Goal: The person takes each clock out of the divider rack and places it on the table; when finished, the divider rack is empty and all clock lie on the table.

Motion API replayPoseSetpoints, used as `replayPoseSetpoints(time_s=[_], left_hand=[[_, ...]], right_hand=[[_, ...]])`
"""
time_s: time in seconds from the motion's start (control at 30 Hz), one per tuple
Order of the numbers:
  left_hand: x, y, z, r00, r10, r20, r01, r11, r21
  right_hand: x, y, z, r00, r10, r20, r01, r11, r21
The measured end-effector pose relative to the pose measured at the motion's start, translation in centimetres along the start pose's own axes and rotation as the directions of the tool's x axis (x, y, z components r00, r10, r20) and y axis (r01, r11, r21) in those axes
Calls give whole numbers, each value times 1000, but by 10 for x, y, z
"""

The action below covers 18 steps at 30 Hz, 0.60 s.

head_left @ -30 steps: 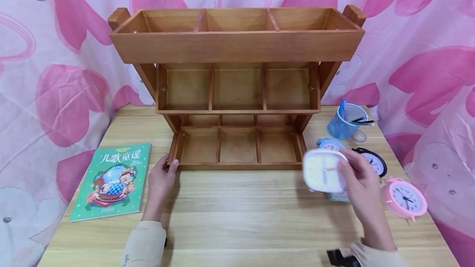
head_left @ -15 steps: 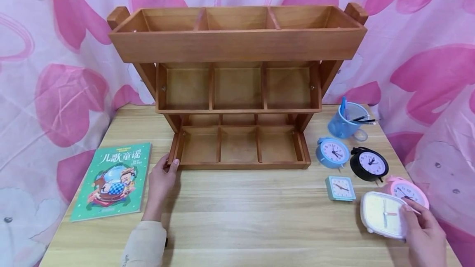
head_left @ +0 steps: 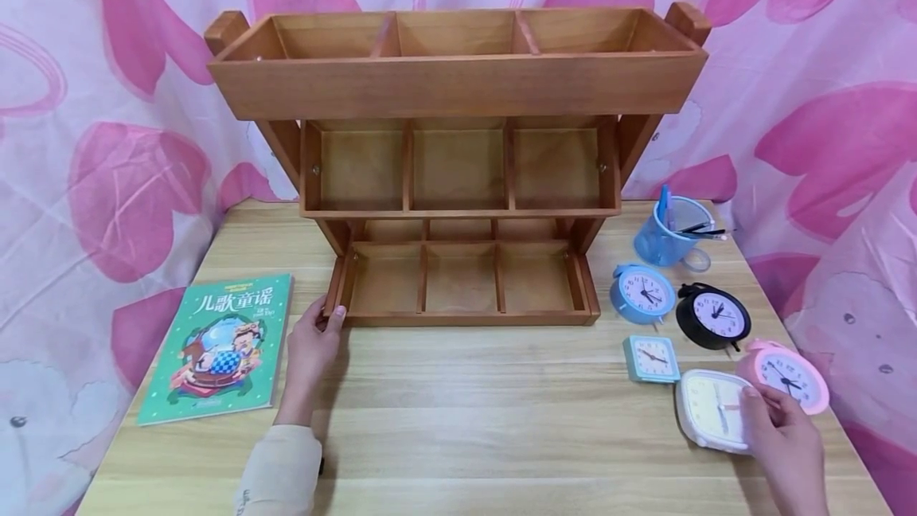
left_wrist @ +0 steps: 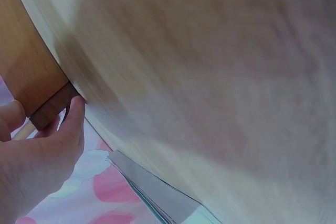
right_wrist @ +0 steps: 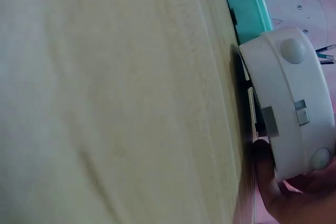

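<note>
A brown wooden three-tier shelf [head_left: 458,86] with divided compartments stands at the back of the table. My left hand [head_left: 313,345] grips its bottom left front corner, thumb on the front side; the left wrist view shows the fingers around the wooden end [left_wrist: 54,106]. At the right, my right hand [head_left: 788,440] holds a white alarm clock [head_left: 709,412] by its right side, its face tilted upward. In the right wrist view the white clock's underside [right_wrist: 289,103] meets the small teal clock [right_wrist: 247,9]. Behind the hand sits a pink alarm clock [head_left: 788,377].
A blue alarm clock [head_left: 642,295] and a black one [head_left: 712,317] stand right of the shelf. Behind them is a blue pen cup [head_left: 662,241] with pens. A green children's book [head_left: 215,349] lies at the left. A pink patterned cloth [head_left: 824,62] hangs around the table.
My right hand carried the white clock from near the shelf's right corner to the front right, then slightly left. The teal clock shifted a little left. My left hand stayed put.
</note>
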State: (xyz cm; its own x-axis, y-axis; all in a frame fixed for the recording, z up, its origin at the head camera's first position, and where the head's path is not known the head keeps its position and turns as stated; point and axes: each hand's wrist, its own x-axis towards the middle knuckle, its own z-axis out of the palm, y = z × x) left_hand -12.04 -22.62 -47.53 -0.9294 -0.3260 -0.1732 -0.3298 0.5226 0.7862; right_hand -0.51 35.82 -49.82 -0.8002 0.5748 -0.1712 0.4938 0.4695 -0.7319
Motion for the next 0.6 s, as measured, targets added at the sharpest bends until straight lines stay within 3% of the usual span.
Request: replayPoseSetpoints(time_s=[0.2, 0.43, 0.6], left_hand=[[1, 1, 0, 1000, -11, 16, 11, 1000, -8], [2, 0, -1, 999, -21, 28, 21, 1000, -11], [2, -4, -7, 993, -20, 112, 15, 999, 43]], right_hand=[[1, -8, 3, 999, -21, -42, 14, 987, -163], [-1, -14, 6, 991, -83, -100, 60, 974, -218], [-2, -19, 2, 993, -100, -62, 81, 962, -261]])
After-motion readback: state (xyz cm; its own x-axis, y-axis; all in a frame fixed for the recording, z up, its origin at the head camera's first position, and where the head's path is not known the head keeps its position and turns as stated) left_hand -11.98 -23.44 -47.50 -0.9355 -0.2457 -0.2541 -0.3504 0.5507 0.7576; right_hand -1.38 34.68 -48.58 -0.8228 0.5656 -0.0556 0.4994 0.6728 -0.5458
